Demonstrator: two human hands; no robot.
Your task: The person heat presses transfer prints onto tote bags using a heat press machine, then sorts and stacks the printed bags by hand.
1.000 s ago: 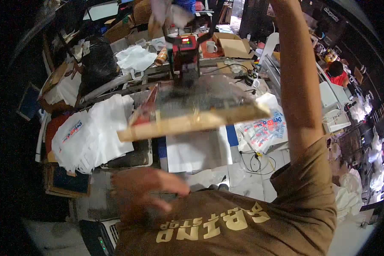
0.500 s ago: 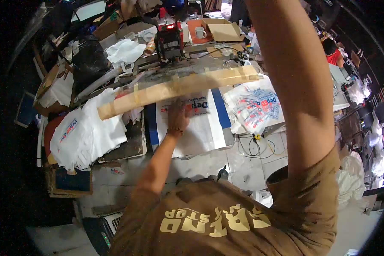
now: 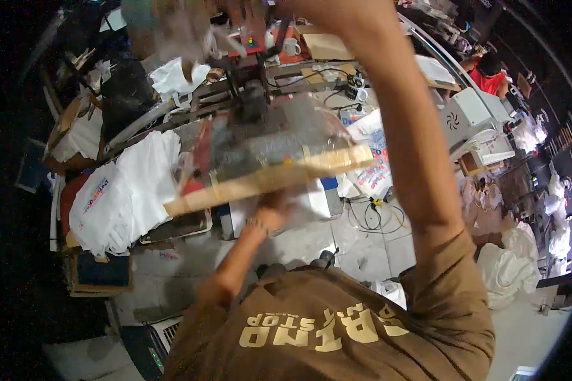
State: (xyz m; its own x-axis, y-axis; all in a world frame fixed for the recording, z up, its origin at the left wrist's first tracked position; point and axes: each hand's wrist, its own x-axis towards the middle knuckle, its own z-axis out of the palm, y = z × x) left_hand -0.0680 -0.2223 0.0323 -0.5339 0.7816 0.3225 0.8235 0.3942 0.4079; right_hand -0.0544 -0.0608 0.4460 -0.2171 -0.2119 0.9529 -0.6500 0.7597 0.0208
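Observation:
My left hand [image 3: 274,208] is low in the middle, over a white printed sheet or bag [image 3: 245,219] on the work board. Its fingers are smeared by motion and partly behind the wooden edge of a printing screen frame [image 3: 235,188]. The frame's dark mesh [image 3: 286,136] slopes over the white piece and covers most of it. At the top edge my right forearm [image 3: 388,70] reaches up and across. The right hand there is blurred and cut off, so its fingers and anything they hold cannot be made out.
White printed bags [image 3: 117,193] lie piled on the left, and more printed bags [image 3: 375,165] are on the right. Loose cables [image 3: 378,213] hang at the table's front right. A mug [image 3: 292,47] stands at the back. A person in red [image 3: 487,79] sits far right.
The screen frame has come down and nearer, now hiding the print on the white piece. My left hand has drawn slightly toward me. My right arm has swung left along the top.

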